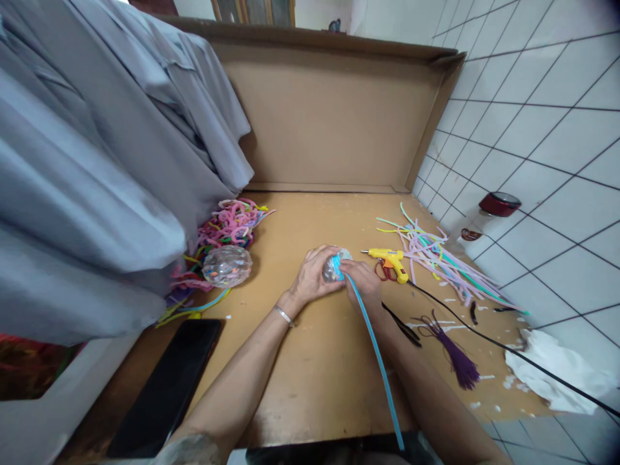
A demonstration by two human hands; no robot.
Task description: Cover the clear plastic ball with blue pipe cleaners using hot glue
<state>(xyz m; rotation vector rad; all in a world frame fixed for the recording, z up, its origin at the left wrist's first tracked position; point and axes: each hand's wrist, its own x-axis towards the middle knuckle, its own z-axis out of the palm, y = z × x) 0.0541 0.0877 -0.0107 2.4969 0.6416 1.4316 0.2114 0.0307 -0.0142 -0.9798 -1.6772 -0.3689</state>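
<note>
Near the middle of the table, my left hand is wrapped round the side of a small clear ball. Blue strands lie against the ball's surface. My right hand is closed at the ball's right side, pinching a long blue pipe cleaner whose free length trails down toward the table's front edge. Just right of that hand lies a yellow glue gun, its nozzle pointing left. The fingertips of the right hand are partly hidden behind its back.
A second clear ball sits left beside a heap of coloured pipe cleaners. More pipe cleaners lie right, with a jar by the tiles. A purple string bundle, white cloth, black cord and phone surround the arms.
</note>
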